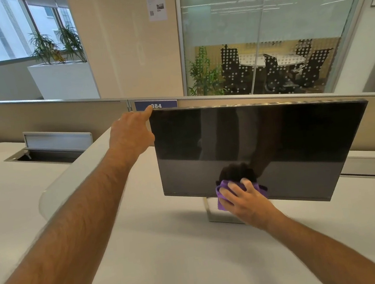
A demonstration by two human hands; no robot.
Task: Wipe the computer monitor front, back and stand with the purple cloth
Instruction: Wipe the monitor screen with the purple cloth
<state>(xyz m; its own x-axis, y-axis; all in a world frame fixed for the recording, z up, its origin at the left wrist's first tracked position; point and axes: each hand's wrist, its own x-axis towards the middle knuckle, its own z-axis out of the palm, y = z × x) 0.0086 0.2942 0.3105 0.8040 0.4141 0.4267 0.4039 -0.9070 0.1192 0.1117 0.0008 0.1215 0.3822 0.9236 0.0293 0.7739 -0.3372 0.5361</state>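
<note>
A dark, switched-off computer monitor (264, 144) stands on a white desk, its screen facing me and tilted. My left hand (131, 134) grips the monitor's upper left corner, fingers wrapped behind the edge. My right hand (243, 200) presses a purple cloth (223, 193) flat against the lower edge of the screen, left of its middle. The silver stand (210, 212) shows just below the cloth, partly hidden by my right hand.
The white desk (171, 250) stretches toward me. An open cable hatch (48, 149) sits at the left, another hatch (374, 168) at the right behind the monitor. A beige partition (49, 118) with a blue number label (156, 104) runs behind.
</note>
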